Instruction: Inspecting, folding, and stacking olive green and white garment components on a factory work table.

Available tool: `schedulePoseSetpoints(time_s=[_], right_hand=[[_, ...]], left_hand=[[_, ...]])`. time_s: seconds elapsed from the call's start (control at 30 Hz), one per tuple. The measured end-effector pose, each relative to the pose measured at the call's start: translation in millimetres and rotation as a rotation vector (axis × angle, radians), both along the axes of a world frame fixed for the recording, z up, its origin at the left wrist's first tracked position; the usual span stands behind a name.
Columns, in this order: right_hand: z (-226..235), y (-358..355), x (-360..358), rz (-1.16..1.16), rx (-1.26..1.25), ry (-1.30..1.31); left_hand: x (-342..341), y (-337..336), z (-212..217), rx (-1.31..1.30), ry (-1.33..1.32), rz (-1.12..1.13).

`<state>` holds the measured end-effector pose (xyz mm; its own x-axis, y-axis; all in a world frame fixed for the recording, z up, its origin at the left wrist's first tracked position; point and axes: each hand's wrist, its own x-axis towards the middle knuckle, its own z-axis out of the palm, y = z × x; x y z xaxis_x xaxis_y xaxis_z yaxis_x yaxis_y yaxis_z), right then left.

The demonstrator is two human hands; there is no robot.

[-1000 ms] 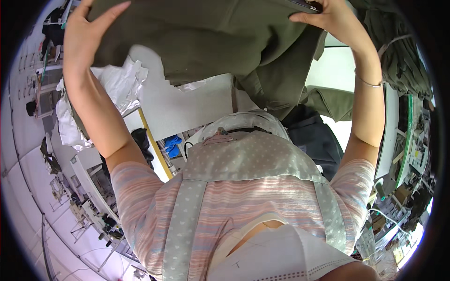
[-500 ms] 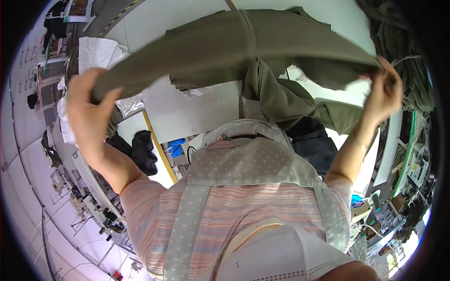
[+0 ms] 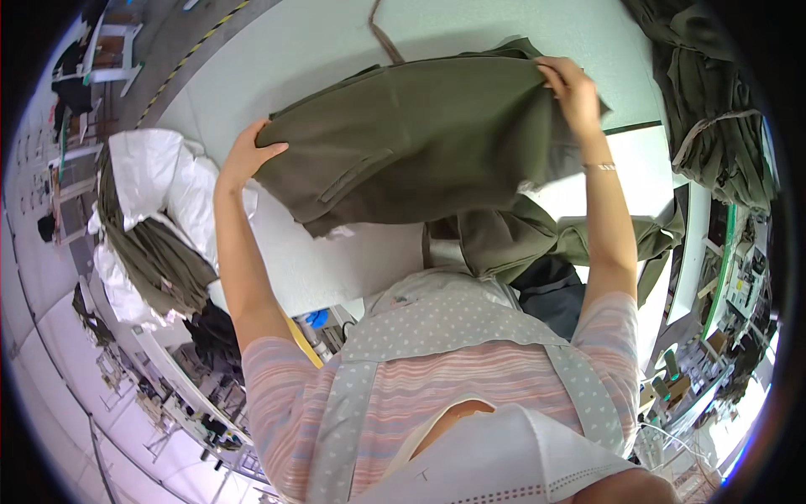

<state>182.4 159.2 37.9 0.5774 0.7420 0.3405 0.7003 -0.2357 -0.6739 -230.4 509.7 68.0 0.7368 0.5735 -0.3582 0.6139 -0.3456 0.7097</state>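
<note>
Holding one olive-green fabric piece (image 3: 420,126) by its two ends, you had both hands occupied. Left hand (image 3: 249,154): closed on the piece's left end, thumb laid over the upper face. Right hand (image 3: 574,94): fingers curled over the far right edge, your thumb not clearly visible; a thin bracelet (image 3: 601,166) circled that wrist. The piece was spread between them over the pale counter (image 3: 470,21), in front of your apron (image 3: 453,323); whether its underside touched the surface could not be told. It bore one slanted, narrow slit-like detail (image 3: 357,175) at the lower left, and its right portion was blurred.

Also present: a brown strip (image 3: 384,34), running away from the far edge of the piece; a second olive cloth (image 3: 508,244), bunched on your side of it, toward the right; a dark cloth (image 3: 550,294), nearer you; white sheeting (image 3: 159,181), crumpled at left, with gathered olive cloth (image 3: 159,265) against it; and a heap of olive garments (image 3: 714,126), at far right.
</note>
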Motion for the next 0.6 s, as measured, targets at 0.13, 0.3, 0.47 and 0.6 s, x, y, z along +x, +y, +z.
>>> schedulePoseSetpoints(time_s=[0.13, 0.3, 0.47, 0.6], right_hand=[[-70, 36, 20, -0.021, -0.156, -0.017], [-96, 7, 39, -0.144, -0.321, -0.091], [-84, -56, 49, -0.432, -0.524, -0.111], [-81, -72, 48, -0.407, -0.704, 0.171]], left_hand=[[19, 27, -80, 0.226, 0.113, -0.110], [5, 35, -102, 0.109, 0.094, 0.002], [-2, 20, -95, -0.015, 0.043, 0.149], [4, 10, -93, -0.005, 0.007, 0.203]])
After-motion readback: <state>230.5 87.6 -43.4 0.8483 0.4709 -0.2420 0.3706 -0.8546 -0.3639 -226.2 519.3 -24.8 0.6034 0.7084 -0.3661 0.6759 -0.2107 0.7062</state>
